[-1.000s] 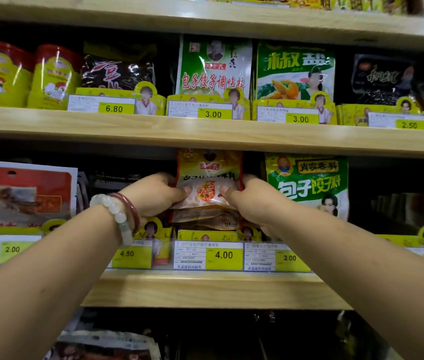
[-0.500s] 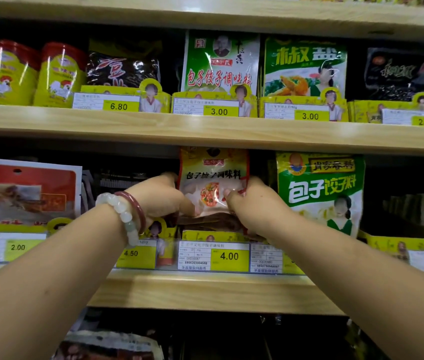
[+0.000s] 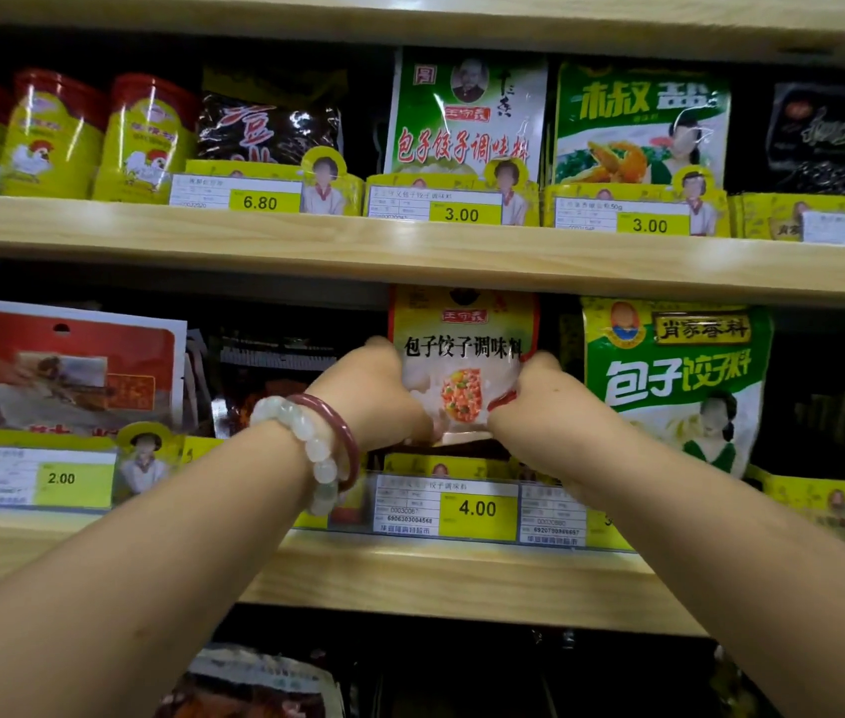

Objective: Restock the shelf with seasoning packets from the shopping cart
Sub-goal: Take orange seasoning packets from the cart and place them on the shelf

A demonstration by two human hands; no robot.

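Yellow and upright, a seasoning packet (image 3: 463, 355) stands on the middle wooden shelf (image 3: 441, 572) of a shop display, held at both lower sides by a person's two hands. Its top edge reaches up to the underside of the upper shelf (image 3: 410, 251), and black Chinese lettering runs across its face above a picture of a filling. On the packet's left side the left hand (image 3: 373, 396) grips it, fingers curled round the edge; that wrist wears a pale bead bracelet (image 3: 306, 437) and, touching it, a dark red bangle (image 3: 342, 432). On the right edge the right hand (image 3: 539, 401) grips in the same way, its fingers tucked behind the packet. Directly below the packet a yellow price tag reading 4.00 (image 3: 477, 509) sits on the shelf's front rail. Just beside the packet to the right stands a green packet (image 3: 679, 375) with white lettering; to the left, well apart, leans a red and white packet (image 3: 57, 370) above a tag marked 2.00 (image 3: 62, 478). On the upper shelf stand yellow canisters with red lids (image 3: 57, 137), a dark packet (image 3: 270, 127), a green and white packet (image 3: 467, 116) and another green packet (image 3: 643, 127), with tags reading 6.80 (image 3: 259, 203) and 3.00 (image 3: 461, 215) in front of them.
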